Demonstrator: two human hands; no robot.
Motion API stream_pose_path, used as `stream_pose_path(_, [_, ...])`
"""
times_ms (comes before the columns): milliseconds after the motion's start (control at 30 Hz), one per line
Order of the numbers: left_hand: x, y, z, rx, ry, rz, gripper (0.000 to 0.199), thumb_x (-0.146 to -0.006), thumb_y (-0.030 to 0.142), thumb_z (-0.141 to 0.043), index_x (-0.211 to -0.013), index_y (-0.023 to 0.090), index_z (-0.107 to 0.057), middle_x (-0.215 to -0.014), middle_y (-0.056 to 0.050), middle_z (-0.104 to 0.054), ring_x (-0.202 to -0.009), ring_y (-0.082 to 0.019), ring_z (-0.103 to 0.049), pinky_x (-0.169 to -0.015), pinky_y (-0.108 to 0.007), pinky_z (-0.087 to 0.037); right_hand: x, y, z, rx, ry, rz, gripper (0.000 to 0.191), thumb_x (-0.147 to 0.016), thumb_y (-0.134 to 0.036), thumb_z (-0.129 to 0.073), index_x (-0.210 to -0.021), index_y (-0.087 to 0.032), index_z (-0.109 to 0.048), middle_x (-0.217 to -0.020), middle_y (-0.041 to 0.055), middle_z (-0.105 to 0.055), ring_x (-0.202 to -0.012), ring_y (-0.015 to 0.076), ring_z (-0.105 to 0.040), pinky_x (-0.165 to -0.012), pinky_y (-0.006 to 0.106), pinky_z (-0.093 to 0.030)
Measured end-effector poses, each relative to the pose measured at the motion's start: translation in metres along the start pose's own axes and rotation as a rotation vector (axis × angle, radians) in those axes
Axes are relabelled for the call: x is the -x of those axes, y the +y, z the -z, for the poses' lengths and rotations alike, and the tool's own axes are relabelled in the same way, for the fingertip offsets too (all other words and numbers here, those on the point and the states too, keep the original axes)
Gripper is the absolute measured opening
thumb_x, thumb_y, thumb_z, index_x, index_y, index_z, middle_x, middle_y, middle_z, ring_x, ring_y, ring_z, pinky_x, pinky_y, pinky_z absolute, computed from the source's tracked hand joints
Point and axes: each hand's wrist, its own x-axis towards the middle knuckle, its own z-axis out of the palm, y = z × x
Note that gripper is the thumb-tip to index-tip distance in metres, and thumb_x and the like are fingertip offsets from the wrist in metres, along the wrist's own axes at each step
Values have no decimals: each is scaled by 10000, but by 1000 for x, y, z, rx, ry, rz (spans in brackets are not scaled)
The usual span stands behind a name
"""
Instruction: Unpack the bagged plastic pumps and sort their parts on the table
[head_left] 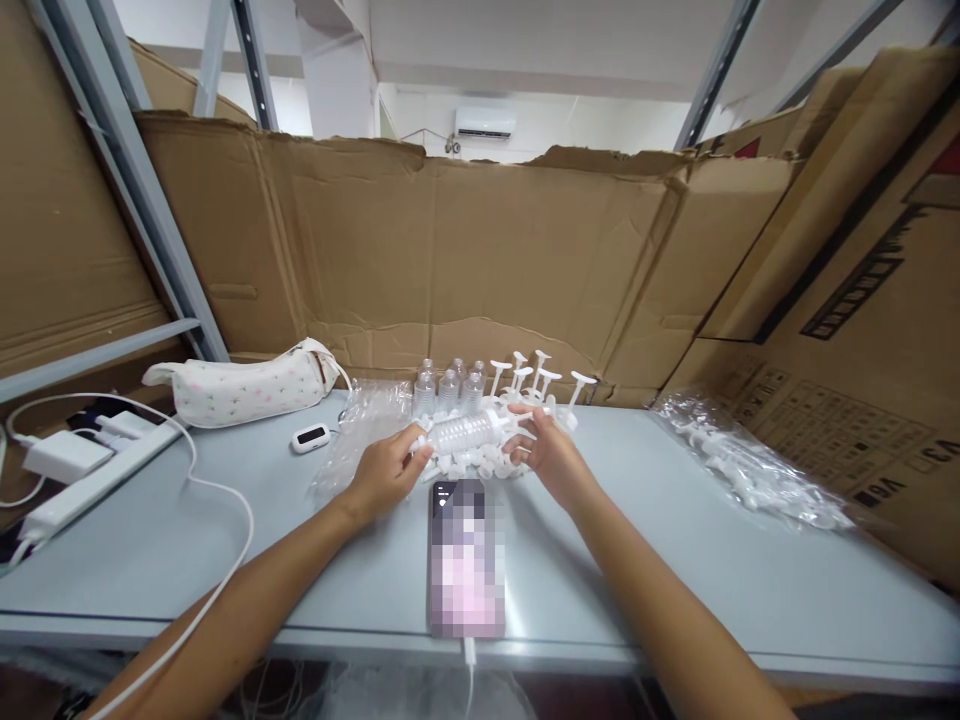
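Observation:
A clear ribbed plastic bottle [463, 433] lies nearly sideways between my hands, above a pile of small white plastic parts [484, 462]. My left hand [390, 468] is closed around its left end. At the bottle's right end is a white collar with a white plastic stem [520, 420]. My right hand [546, 452] has its thumb and index finger closed on that stem, the other fingers loosely curled. Several clear bottles [448, 392] stand upright just behind, and beside them several white T-shaped plastic pieces [550, 378] stand on end.
A phone [468, 560] with a cable lies in front of the pile. Left are a clear plastic bag [367, 410], a small white device [310, 438], a floral pouch [251, 388] and a power strip [97, 475]. A bag of white parts [750, 465] lies right. Cardboard [480, 250] walls the back.

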Motion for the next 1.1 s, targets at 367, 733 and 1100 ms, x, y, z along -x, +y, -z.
stream_pose_path(367, [-2, 1, 3, 16, 10, 39, 272, -902, 402, -334, -837, 204, -510, -632, 33, -509, -603, -154, -505, -615, -263, -369, -25, -24, 65, 116, 444, 363, 372, -732, -570, -600, -754, -205, -531, -722, 9, -585, -509, 108, -532, -512, 258, -461])
stream_pose_path(733, [-3, 1, 2, -36, -3, 31, 264, -890, 399, -361, -853, 205, -537, -668, 21, -545, -622, -160, -524, -619, -268, -369, -37, -12, 111, 956, 633, 192, 183, -746, -339, -564, -669, -177, -595, -625, 50, -641, -535, 176, -584, -600, 292, -437])
stream_pose_path(1100, [-2, 3, 2, -87, -18, 32, 225, -899, 377, -377, -883, 215, -533, -732, 7, -605, -657, -173, -570, -622, -264, -370, -39, -15, 118, 1066, 640, 74, 192, -724, -256, -559, -841, -137, -655, -720, 99, -686, -568, 188, -618, -572, 286, -441])
